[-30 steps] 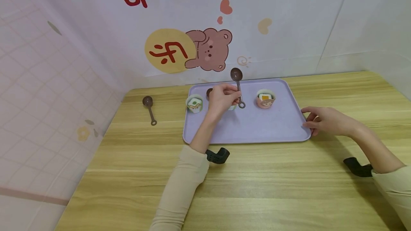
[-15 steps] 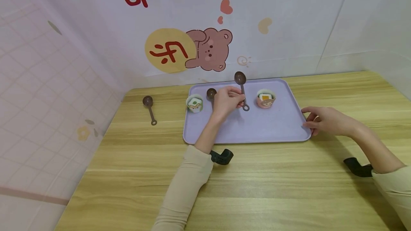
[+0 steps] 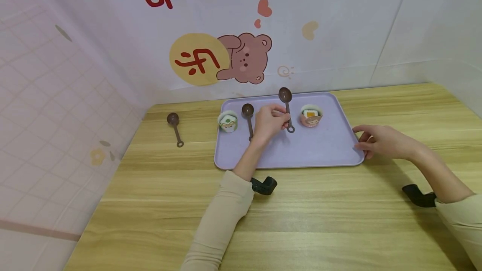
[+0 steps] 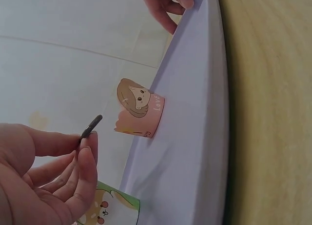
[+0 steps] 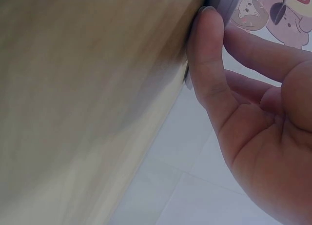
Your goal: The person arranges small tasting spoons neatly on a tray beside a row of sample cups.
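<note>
My left hand (image 3: 269, 122) pinches the handle of a brown measuring spoon (image 3: 285, 95) between thumb and fingers, above the lilac tray (image 3: 301, 149). In the left wrist view the handle end (image 4: 91, 125) sticks out past the fingertips. Just right of the spoon stands a pink paper cup (image 3: 311, 118) with a girl's face, holding a white and orange piece. A dog-print cup (image 4: 114, 205) is partly behind the left hand, hidden in the head view. My right hand (image 3: 384, 141) holds the tray's right edge, thumb (image 5: 209, 54) against the rim.
A second brown spoon (image 3: 247, 111) lies on the tray, left of my left hand. A green-and-white cup (image 3: 228, 122) stands at the tray's left edge. Another spoon (image 3: 173, 119) lies on the wooden table (image 3: 180, 179) to the left. A printed wall sheet (image 3: 331, 53) rises behind.
My left hand has carried the spoon to the right and slightly nearer, towards the pink cup. The second spoon on the tray has come into view. My right hand has stayed still.
</note>
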Demonstrator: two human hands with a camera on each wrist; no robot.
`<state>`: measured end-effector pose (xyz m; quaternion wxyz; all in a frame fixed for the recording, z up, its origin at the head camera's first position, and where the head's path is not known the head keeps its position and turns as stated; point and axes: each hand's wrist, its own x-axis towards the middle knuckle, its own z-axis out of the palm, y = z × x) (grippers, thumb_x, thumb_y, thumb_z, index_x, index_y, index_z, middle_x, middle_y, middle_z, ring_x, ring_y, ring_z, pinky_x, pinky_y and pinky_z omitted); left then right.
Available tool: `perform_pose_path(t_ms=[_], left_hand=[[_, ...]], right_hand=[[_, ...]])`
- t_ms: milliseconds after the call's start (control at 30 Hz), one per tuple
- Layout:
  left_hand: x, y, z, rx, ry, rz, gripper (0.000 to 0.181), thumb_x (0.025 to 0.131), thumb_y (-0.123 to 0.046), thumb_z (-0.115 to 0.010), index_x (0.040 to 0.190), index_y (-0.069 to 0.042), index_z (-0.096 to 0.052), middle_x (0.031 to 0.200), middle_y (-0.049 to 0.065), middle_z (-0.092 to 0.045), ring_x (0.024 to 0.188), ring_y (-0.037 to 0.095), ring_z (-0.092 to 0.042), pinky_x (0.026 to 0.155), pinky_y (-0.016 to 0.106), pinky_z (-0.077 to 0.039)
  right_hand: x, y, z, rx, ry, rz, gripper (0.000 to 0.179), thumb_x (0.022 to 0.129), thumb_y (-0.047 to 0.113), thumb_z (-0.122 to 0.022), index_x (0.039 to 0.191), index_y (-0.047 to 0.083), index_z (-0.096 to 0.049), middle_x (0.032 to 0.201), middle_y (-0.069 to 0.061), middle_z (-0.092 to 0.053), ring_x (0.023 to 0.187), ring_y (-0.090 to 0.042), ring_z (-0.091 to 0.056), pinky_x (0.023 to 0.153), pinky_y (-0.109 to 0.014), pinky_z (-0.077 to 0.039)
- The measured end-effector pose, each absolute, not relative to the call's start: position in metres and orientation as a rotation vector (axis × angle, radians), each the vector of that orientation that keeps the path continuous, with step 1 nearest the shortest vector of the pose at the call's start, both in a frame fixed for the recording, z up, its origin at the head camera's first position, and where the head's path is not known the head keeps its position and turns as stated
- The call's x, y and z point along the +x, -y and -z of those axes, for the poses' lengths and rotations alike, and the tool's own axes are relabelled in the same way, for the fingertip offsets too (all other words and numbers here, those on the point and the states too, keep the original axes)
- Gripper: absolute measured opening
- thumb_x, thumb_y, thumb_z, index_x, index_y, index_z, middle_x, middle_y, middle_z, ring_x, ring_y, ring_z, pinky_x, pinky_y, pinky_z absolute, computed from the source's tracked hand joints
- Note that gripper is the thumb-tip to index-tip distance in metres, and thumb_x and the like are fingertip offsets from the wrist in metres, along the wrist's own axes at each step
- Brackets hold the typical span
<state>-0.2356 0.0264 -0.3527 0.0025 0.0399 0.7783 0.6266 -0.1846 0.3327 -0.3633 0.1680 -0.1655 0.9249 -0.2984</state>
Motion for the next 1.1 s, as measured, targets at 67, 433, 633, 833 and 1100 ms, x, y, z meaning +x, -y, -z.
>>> perform_pose_path(t_ms=[67,433,633,833,1100], left_hand=[[-0.236,-0.028,0.354,0.124,-2.452,-1.971,0.009,0.087,0.003,-0.074,0.095,0.005,-0.072,0.067,0.009,-0.070,0.049,0.006,-0.058,0.049,0.017,-0.050],[-0.235,-0.035,0.360,0.113,-2.613,-1.884,0.009,0.086,-0.001,-0.078,0.094,0.002,-0.076,0.070,0.011,-0.073,0.048,0.007,-0.060,0.049,0.015,-0.048],[-0.236,-0.038,0.364,0.122,-2.631,-1.883,0.010,0.085,0.001,-0.078,0.094,0.003,-0.077,0.072,0.013,-0.073,0.059,0.024,-0.071,0.048,0.014,-0.047],[-0.236,-0.042,0.366,0.124,-2.627,-1.892,0.009,0.085,0.001,-0.078,0.094,0.004,-0.077,0.073,0.014,-0.073,0.059,0.023,-0.071,0.049,0.015,-0.049],[-0.232,-0.046,0.366,0.143,-2.672,-1.860,0.009,0.085,0.002,-0.078,0.093,0.005,-0.076,0.072,0.009,-0.073,0.051,0.011,-0.065,0.053,0.017,-0.050]], right_hand=[[-0.185,-0.333,0.363,-0.475,-2.631,0.847,0.051,0.097,0.002,-0.063,0.136,-0.021,-0.039,0.094,-0.011,-0.068,0.068,-0.017,-0.069,0.066,-0.028,-0.057],[-0.185,-0.333,0.364,-0.473,-2.627,0.854,0.052,0.098,0.002,-0.063,0.137,-0.021,-0.039,0.095,-0.011,-0.068,0.068,-0.017,-0.069,0.066,-0.028,-0.058],[-0.185,-0.333,0.363,-0.475,-2.627,0.851,0.052,0.098,0.003,-0.063,0.137,-0.021,-0.039,0.095,-0.011,-0.068,0.068,-0.017,-0.069,0.067,-0.028,-0.057],[-0.184,-0.333,0.363,-0.470,-2.632,0.841,0.052,0.098,0.003,-0.063,0.137,-0.021,-0.039,0.095,-0.010,-0.068,0.068,-0.017,-0.069,0.068,-0.028,-0.057],[-0.184,-0.333,0.364,-0.466,-2.618,0.862,0.052,0.098,0.002,-0.062,0.138,-0.021,-0.038,0.096,-0.012,-0.068,0.070,-0.018,-0.069,0.066,-0.029,-0.058]])
